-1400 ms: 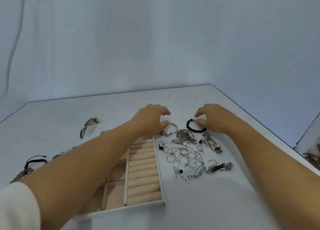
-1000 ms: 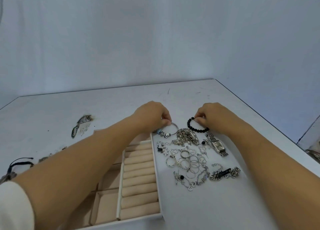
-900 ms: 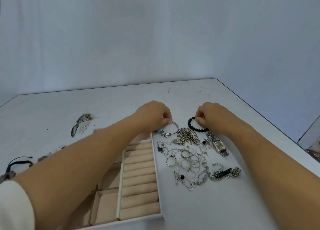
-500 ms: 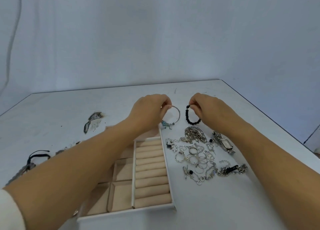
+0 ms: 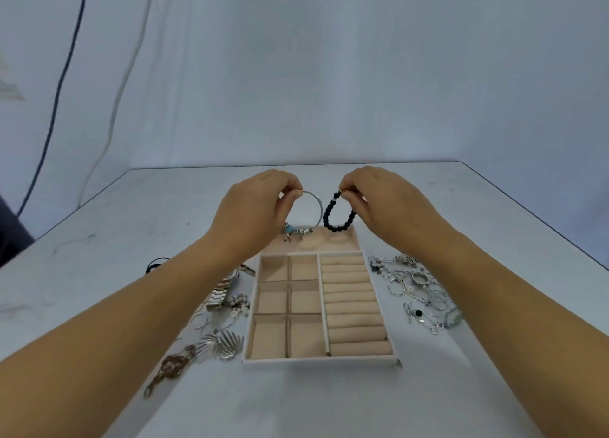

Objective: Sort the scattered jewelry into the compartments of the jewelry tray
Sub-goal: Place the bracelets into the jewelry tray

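Head: left hand (image 5: 253, 213) pinches thin metal bangle (image 5: 317, 207).

Left hand (image 5: 255, 213): bare, no rings, no watch.
Right hand (image 5: 385, 203): bare, no rings.
Forearms: both uncovered to the near edge; no sleeve visible.

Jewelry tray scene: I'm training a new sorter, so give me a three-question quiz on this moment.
1. True or false: the left hand holds the black bead bracelet.
2. The bangle hangs over which part of the jewelry tray? A) ring rolls B) far long compartment C) near square
3. Fill in: the loose rings lie to the tray's ___.

Key: 1 false, the right hand does; 2 B; 3 right.
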`<state>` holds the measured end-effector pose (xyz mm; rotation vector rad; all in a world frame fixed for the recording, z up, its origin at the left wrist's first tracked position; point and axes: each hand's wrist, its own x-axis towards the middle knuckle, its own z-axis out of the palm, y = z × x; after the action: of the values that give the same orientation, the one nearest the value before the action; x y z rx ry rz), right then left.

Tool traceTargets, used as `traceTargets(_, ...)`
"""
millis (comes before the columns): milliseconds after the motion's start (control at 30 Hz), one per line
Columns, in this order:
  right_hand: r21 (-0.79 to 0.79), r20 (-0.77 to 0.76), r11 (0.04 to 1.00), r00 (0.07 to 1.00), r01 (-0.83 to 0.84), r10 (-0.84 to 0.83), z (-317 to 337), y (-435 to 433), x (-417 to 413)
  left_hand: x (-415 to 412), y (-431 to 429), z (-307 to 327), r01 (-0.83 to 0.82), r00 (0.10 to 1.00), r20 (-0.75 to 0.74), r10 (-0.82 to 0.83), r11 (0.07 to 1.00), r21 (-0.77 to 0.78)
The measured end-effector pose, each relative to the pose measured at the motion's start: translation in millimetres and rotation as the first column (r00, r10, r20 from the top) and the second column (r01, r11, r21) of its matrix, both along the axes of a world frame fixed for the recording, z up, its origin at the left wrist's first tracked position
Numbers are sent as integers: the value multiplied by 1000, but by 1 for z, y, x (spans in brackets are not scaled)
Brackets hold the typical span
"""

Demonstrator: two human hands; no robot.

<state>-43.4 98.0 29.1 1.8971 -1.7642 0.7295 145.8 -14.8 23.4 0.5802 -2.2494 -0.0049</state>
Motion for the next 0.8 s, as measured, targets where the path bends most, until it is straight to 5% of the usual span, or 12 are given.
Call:
traceTargets(233, -14, 17, 999, 999, -29, 29, 0, -15, 32, 21, -12, -20, -36, 999, -20, 37, 999, 20)
traceTargets(467, -49, 73, 999, 997, 1, 2, -16, -23, 37, 15, -20, -39, -37, 996, -63, 55, 966, 257)
traceTargets(800, -21, 146, 1000, 989, 18, -15, -35, -22, 21, 9, -36, -50, -119, 979, 198, 53, 932, 343)
